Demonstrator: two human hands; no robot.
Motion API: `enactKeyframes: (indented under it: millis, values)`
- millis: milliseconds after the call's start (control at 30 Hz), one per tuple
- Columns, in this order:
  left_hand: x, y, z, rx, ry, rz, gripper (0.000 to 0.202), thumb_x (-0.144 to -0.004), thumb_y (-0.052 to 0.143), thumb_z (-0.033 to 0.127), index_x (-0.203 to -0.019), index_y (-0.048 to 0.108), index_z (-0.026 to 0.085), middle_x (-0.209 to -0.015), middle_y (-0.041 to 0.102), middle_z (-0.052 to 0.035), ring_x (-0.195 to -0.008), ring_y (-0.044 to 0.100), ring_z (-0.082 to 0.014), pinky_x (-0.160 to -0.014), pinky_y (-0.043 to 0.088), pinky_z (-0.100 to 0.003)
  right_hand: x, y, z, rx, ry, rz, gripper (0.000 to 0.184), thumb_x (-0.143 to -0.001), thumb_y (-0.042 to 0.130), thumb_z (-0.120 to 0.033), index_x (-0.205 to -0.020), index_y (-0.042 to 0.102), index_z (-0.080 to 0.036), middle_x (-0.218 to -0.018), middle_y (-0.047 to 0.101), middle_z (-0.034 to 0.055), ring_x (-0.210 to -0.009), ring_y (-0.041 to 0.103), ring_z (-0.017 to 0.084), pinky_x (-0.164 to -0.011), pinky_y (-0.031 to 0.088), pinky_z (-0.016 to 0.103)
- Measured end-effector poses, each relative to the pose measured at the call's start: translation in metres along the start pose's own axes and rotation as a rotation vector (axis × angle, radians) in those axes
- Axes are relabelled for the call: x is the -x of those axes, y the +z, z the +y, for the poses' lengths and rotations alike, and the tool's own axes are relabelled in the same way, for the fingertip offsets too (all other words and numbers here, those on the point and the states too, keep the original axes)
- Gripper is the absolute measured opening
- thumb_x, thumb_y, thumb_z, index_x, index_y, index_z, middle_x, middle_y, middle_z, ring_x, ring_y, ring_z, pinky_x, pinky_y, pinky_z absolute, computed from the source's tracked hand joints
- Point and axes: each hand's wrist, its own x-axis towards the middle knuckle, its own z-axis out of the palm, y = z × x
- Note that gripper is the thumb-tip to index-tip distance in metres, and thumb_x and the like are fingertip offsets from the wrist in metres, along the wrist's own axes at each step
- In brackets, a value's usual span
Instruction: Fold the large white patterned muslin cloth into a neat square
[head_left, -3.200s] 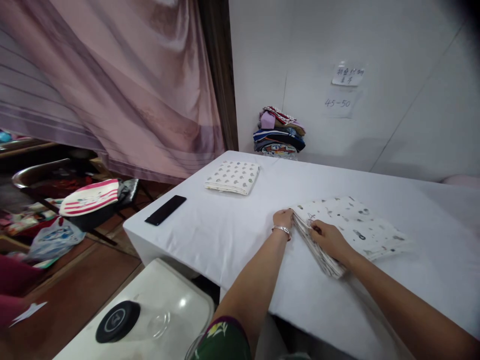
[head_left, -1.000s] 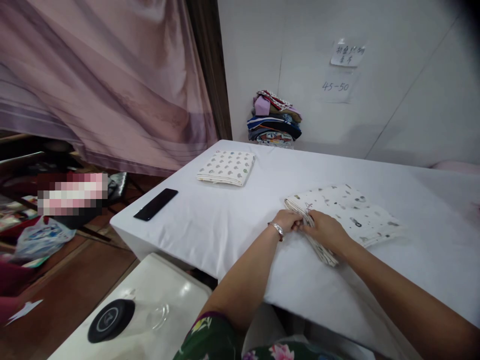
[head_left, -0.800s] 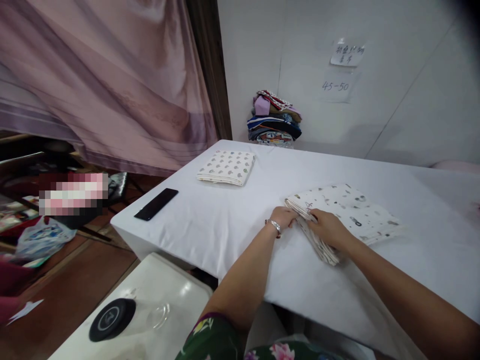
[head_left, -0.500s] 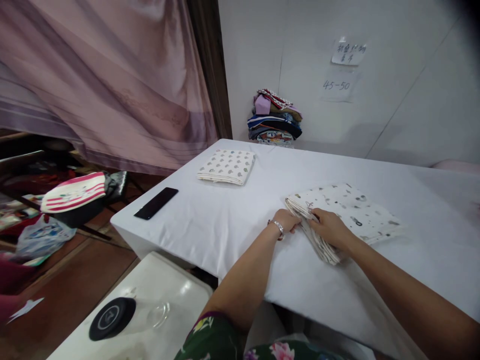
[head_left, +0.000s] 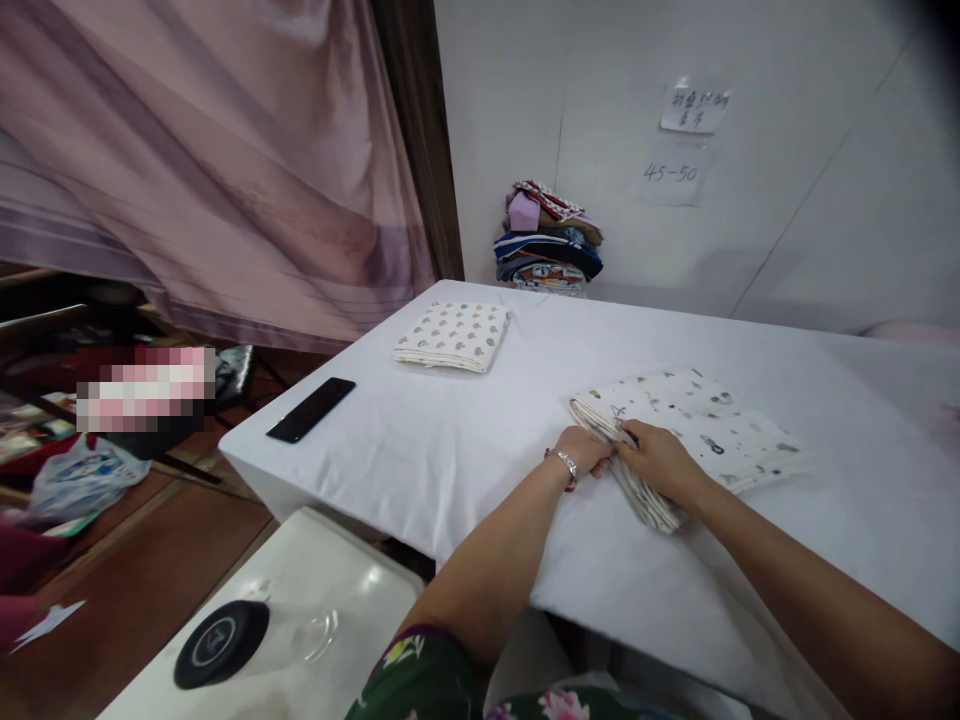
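A white tablecloth with small grey and brown prints point(head_left: 705, 410) lies folded in layers on the white-covered table point(head_left: 375, 450). My left hand point(head_left: 585, 450), with a silver bracelet at the wrist, is closed at the near left edge of its layers; the fingertips are partly hidden. Just to the right, my right hand point(head_left: 660, 460) grips the same folded edge, thumb on top and fingers out of sight under the cloth. Farther back on the table sits a neatly folded white cloth with grey prints point(head_left: 454, 335), touched by neither hand.
A black phone point(head_left: 311, 410) lies near the table's left edge. Behind the table, a stack of folded fabrics point(head_left: 549, 240) stands against the wall. At the lower left is a white stool point(head_left: 337, 560) with a round black object point(head_left: 221, 643) on it. A pink curtain point(head_left: 247, 150) hangs at left.
My left hand has slid slightly to the right along the cloth's edge, closer to my right hand. The right hand and the cloth have barely moved.
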Motion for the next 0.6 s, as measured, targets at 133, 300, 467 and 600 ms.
enactKeyframes:
  millis: [133,300,467,600]
  values:
    - [-0.001,0.002,-0.001,0.017,0.001,0.029,0.02,-0.069,0.053,0.025,-0.053,0.057,0.015,-0.042,0.05,0.0022,-0.037,0.042,-0.009,-0.041,0.034,-0.021,0.001,-0.002,-0.002,0.012,0.005,-0.002,0.029,-0.082,0.044,-0.026,-0.105,0.058,-0.014,-0.096,0.065,0.0083,-0.084,0.058,0.019,-0.069,0.037,0.025]
    - [-0.012,0.009,-0.01,0.12,0.082,0.024,0.02,-0.069,0.053,0.024,-0.052,0.054,0.015,-0.043,0.048,0.0039,-0.041,0.044,-0.0074,-0.044,0.035,-0.018,0.004,-0.005,-0.005,0.069,0.035,0.01,0.032,-0.085,0.042,-0.026,-0.112,0.055,-0.014,-0.103,0.063,0.0094,-0.09,0.057,0.02,-0.072,0.036,0.027]
    - [-0.022,0.014,-0.016,0.175,0.092,0.025,0.018,-0.071,0.051,0.022,-0.054,0.051,0.015,-0.044,0.045,0.0057,-0.04,0.043,-0.0061,-0.043,0.034,-0.018,0.01,-0.004,-0.014,0.236,0.018,-0.041,0.029,-0.086,0.035,-0.021,-0.109,0.052,-0.014,-0.107,0.058,0.0122,-0.09,0.056,0.021,-0.064,0.033,0.028]
    - [-0.024,0.017,-0.016,0.176,0.082,0.034,0.018,-0.072,0.051,0.02,-0.054,0.051,0.015,-0.043,0.042,0.0063,-0.039,0.042,-0.0063,-0.043,0.035,-0.019,0.016,-0.003,-0.023,0.282,0.011,-0.1,0.026,-0.082,0.042,-0.026,-0.104,0.05,-0.016,-0.102,0.055,0.0101,-0.081,0.056,0.02,-0.055,0.028,0.026]
